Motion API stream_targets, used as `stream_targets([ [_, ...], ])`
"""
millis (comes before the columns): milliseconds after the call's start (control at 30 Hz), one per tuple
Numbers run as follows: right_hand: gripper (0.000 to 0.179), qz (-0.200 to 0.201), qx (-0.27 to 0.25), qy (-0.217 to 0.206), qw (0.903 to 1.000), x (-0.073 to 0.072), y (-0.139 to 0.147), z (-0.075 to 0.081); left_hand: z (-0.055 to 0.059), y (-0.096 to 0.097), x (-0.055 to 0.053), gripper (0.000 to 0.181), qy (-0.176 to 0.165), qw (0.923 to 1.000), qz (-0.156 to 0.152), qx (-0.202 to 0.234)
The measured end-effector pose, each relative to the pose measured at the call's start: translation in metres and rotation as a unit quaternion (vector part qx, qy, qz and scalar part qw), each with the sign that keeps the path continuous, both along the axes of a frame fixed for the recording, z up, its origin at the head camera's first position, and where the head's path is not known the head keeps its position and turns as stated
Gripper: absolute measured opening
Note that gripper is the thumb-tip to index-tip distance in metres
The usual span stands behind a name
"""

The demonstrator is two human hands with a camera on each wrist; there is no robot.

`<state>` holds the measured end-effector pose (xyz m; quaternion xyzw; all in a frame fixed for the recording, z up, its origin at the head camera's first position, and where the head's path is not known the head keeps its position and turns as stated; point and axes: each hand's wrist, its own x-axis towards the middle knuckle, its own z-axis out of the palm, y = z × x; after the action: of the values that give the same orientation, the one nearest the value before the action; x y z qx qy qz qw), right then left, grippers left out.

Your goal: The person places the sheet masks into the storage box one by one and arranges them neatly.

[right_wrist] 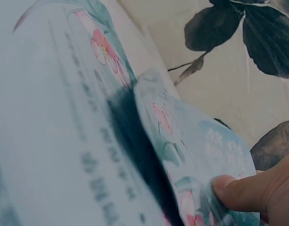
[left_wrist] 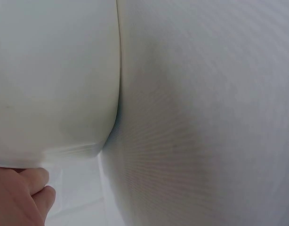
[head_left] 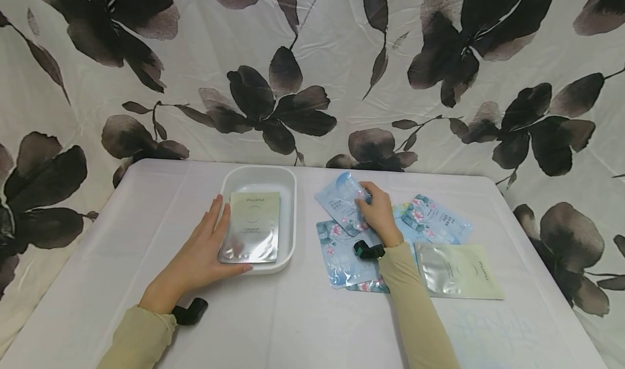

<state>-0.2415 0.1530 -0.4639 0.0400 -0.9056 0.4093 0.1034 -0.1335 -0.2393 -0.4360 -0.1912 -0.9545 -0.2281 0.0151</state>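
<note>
A white plastic tray (head_left: 293, 222) stands on the table, with a pale green and silver sheet-mask packet (head_left: 254, 225) lying in it. My left hand (head_left: 197, 252) rests against the tray's left side with fingers spread and extended, the thumb along its front rim. In the left wrist view, fingertips (left_wrist: 36, 181) touch the tray's edge. My right hand (head_left: 378, 211) pinches a light blue floral sheet-mask packet (head_left: 342, 203) by its right edge, tilted over another blue packet (head_left: 342, 260). The thumb (right_wrist: 238, 190) presses on the held packet's printed face in the right wrist view.
More blue floral packets (head_left: 439, 220) lie overlapped right of my right hand. A second green and silver packet (head_left: 461, 271) lies in front of them. Behind the white-covered table (head_left: 317, 325) hangs a floral cloth (head_left: 312, 49).
</note>
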Motion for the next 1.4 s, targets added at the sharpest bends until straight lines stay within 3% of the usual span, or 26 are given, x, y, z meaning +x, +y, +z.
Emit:
stream_targets([
  [167,0.054,-0.016,-0.030,0.008,0.9994,0.000,0.000,-0.002,-0.001,-0.001,0.000,0.132,0.001,1.0000,0.000,0.002],
  [500,0.032,-0.017,-0.069,0.027,0.9971,-0.001,0.004,-0.006,-0.001,0.000,0.000,0.136,-0.003,0.9999,-0.004,0.013],
  [933,0.033,-0.049,-0.157,0.004,0.9863,-0.001,0.003,-0.001,0.001,0.000,0.001,0.136,0.004,0.9999,-0.005,0.013],
  [1167,0.036,-0.027,-0.251,-0.026,0.9672,-0.001,0.003,0.001,0.001,0.000,0.001,0.136,0.003,0.9999,-0.005,0.009],
  [1400,0.038,-0.004,-0.303,-0.056,0.9512,0.000,-0.001,0.010,0.001,0.001,0.001,0.135,0.010,0.9999,-0.007,0.005],
])
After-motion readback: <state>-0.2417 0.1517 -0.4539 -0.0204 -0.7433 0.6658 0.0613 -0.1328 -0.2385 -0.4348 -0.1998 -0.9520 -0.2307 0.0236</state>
